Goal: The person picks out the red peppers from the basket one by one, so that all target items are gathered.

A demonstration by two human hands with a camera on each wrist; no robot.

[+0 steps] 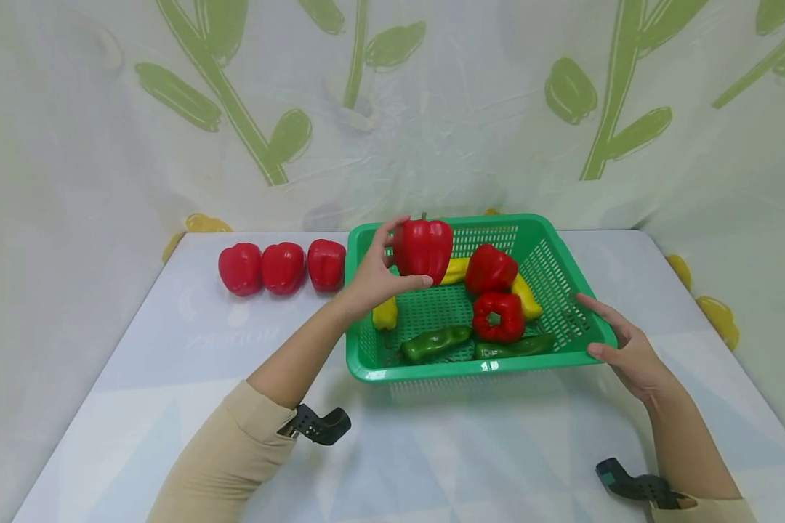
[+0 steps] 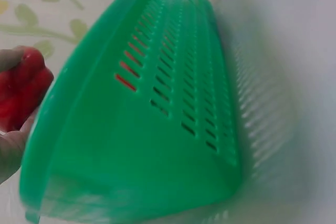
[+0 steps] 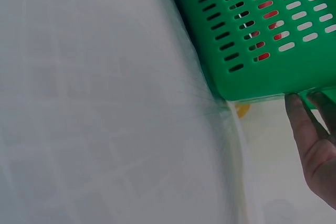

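Room was visible at left of the frame, between the table (image 1: 134,356) edge and three red peppers (image 1: 283,268). At centre, the left hand (image 1: 371,277) pinched another red pepper (image 1: 425,249), thumb apart from fingers, over the green basket (image 1: 425,374); at right, the right hand (image 1: 633,356) gripped the basket's rim.

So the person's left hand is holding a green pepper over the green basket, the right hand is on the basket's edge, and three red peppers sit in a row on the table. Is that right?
Not quite: the pepper in the left hand is a red pepper, not a green one, as the head view shows. The rest of your statement stands.
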